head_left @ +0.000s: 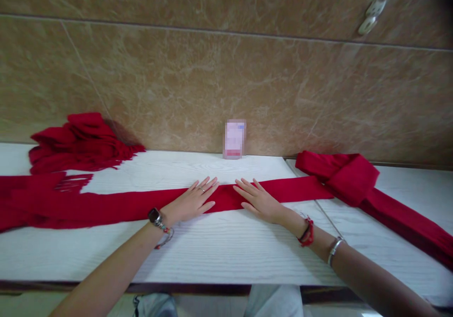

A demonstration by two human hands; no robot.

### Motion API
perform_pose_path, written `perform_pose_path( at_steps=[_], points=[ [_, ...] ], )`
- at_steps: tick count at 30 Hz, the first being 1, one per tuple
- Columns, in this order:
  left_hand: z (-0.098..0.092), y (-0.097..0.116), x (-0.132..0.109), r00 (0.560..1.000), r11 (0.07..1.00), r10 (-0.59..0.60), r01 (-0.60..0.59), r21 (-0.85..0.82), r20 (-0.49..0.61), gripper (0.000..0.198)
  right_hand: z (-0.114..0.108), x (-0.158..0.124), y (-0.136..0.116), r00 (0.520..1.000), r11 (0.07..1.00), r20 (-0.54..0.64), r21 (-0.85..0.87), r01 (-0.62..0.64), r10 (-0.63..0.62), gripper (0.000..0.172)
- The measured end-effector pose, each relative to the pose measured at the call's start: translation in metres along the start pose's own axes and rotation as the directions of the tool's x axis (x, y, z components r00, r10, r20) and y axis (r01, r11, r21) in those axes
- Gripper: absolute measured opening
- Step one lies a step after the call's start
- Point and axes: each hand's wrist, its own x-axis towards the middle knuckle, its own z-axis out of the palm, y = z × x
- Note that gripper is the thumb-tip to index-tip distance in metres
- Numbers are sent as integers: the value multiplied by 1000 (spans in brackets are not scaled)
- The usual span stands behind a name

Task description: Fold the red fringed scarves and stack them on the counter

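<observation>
A long red scarf (226, 198) lies in a flat, narrow strip across the white table. My left hand (193, 201) rests on it with fingers spread, a ring on one finger and a watch at the wrist. Just to the right, my right hand (258, 200) also lies flat on the cloth, fingers apart, palm down. Bare red fabric shows between the two hands. Toward the left the strip runs under or into a fringed red part (46, 199); which layer belongs to which scarf I cannot tell. At its right end it meets a folded red bundle (354, 178).
A crumpled red scarf with fringe (85, 142) sits against the tiled wall (198, 81) at the back left. A phone-like object, blurred out (234, 139), leans on the wall behind my hands. The white table (212, 255) has a seam on the right.
</observation>
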Motion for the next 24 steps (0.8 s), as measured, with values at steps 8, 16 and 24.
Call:
perform_pose_path(
  at_steps=[8,16,24],
  points=[
    [5,5,1,999,1000,-12,12,-4,39,57,-4,14,-17,998,999,60,44,-16,13,50],
    [6,3,-2,996,996,-88,87,10,21,63,10,38,-45,996,998,58,31,60,-61,52],
    [4,1,-1,997,997,-80,80,4,23,64,2,-38,32,997,975,30,-211,-64,72,48]
  ],
)
